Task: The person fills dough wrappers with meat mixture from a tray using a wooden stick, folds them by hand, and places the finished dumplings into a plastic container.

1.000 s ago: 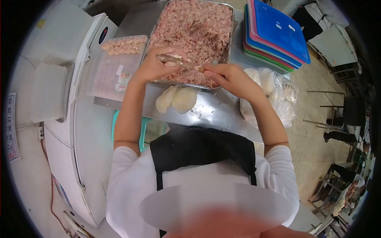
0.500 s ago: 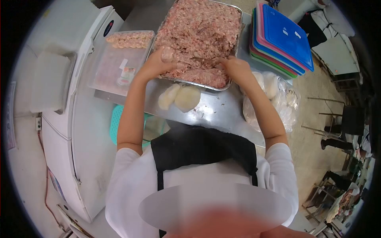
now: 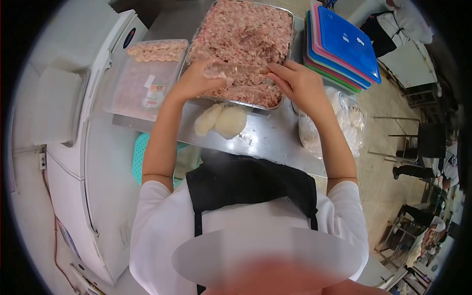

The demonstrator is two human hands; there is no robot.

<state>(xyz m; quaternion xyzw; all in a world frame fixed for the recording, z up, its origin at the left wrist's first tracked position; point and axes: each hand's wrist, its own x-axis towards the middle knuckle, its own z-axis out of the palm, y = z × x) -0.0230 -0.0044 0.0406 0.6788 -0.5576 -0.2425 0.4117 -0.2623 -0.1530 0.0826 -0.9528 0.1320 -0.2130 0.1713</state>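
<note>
We have open air over the far half of the meat (image 3: 241, 24), beyond our left hand (image 3: 196, 78) and right hand (image 3: 297, 83). Sideways, a plastic box (image 3: 135, 86) crowds the tray (image 3: 253, 105) on the left, and stacked lids (image 3: 346, 46) leave a thin gap on the right. Nearer us, bare table (image 3: 270, 132) runs between pale wrappers (image 3: 230, 122) and a plastic bag (image 3: 314, 135).

We can read nothing; the badge (image 3: 129, 38) on the left fridge (image 3: 114, 123), label (image 3: 157, 89) on the clear container (image 3: 132, 91) and stickers (image 3: 360, 42) on the blue lid (image 3: 350, 56) are too small.
</note>
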